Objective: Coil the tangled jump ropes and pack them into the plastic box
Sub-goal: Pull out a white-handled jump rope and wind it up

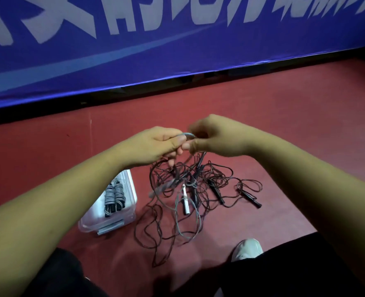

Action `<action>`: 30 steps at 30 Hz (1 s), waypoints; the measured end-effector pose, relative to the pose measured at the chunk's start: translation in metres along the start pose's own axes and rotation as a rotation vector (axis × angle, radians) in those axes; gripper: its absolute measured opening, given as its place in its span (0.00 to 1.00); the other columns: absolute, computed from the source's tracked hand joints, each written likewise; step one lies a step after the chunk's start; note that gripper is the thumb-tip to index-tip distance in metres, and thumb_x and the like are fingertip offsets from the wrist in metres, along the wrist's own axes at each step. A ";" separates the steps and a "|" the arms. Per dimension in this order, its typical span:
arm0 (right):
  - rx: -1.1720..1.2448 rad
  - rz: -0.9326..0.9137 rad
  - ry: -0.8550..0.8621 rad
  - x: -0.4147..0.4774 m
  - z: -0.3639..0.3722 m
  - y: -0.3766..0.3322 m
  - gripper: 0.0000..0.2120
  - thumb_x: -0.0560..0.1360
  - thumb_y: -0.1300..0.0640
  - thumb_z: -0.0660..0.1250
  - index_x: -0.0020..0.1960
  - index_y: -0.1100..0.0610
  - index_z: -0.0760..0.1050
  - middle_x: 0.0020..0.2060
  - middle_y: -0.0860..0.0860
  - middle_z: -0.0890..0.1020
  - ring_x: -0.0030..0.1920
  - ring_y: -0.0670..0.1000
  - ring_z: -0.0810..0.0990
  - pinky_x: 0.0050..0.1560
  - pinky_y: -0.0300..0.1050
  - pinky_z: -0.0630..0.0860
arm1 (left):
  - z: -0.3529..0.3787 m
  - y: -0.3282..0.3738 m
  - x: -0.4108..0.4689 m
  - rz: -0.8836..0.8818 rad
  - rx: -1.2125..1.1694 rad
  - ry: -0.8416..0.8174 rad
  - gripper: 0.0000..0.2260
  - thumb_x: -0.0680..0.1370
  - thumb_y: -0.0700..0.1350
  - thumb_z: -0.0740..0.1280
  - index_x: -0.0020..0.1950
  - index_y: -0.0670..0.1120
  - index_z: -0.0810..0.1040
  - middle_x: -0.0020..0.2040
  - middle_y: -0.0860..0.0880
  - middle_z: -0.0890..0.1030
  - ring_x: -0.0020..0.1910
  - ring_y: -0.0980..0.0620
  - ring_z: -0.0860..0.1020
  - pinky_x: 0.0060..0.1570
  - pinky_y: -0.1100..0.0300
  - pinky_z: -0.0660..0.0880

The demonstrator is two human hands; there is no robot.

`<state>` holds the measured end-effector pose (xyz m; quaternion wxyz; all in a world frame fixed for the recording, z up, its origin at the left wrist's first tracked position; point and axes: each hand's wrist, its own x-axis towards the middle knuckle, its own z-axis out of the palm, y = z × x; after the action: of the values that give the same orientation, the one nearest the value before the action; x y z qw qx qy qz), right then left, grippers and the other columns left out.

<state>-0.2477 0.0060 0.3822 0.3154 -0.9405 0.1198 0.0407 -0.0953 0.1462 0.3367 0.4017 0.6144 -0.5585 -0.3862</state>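
Both hands are up over the far side of the tangle [198, 183], knuckles nearly touching. Your left hand [155, 144] has its fingers curled round a grey rope [187, 135]. Your right hand [218, 138] pinches the same rope just to the right, so a short bend arches between the two grips. From your fingers the rope drops down and toward you into the heap of dark and grey ropes on the red floor [305, 146]; its free length runs far to near, and its end is lost in the knot. The plastic box [132, 196] sits left of the heap, under your left forearm, with coiled grey ropes [113, 196] already inside. Judgement: the left hand is nearer the box, so the right should do the winding.
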 end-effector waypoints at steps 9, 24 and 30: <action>0.799 -0.134 0.183 -0.010 -0.015 0.005 0.17 0.82 0.57 0.61 0.35 0.62 0.72 0.26 0.54 0.66 0.27 0.50 0.63 0.30 0.44 0.60 | -0.010 -0.035 0.004 -0.130 0.357 -0.095 0.13 0.77 0.59 0.66 0.44 0.51 0.79 0.39 0.52 0.82 0.41 0.53 0.79 0.54 0.44 0.76; 0.779 0.127 0.649 -0.006 -0.039 0.037 0.18 0.82 0.53 0.62 0.35 0.58 0.73 0.25 0.50 0.67 0.23 0.48 0.63 0.26 0.38 0.59 | -0.008 -0.027 -0.006 -0.378 -0.310 0.003 0.05 0.83 0.41 0.61 0.49 0.41 0.72 0.36 0.42 0.78 0.31 0.47 0.80 0.31 0.60 0.77; 0.589 0.252 0.727 0.003 -0.030 0.066 0.20 0.83 0.52 0.60 0.35 0.59 0.74 0.27 0.53 0.67 0.22 0.49 0.65 0.25 0.38 0.61 | -0.008 -0.029 -0.006 -0.480 -0.423 -0.064 0.03 0.81 0.37 0.61 0.53 0.39 0.72 0.32 0.46 0.70 0.27 0.51 0.66 0.25 0.62 0.64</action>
<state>-0.2616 -0.0631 0.3670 0.4986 -0.7426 0.3415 -0.2885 -0.0777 0.1544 0.3134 0.4002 0.6191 -0.3175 -0.5964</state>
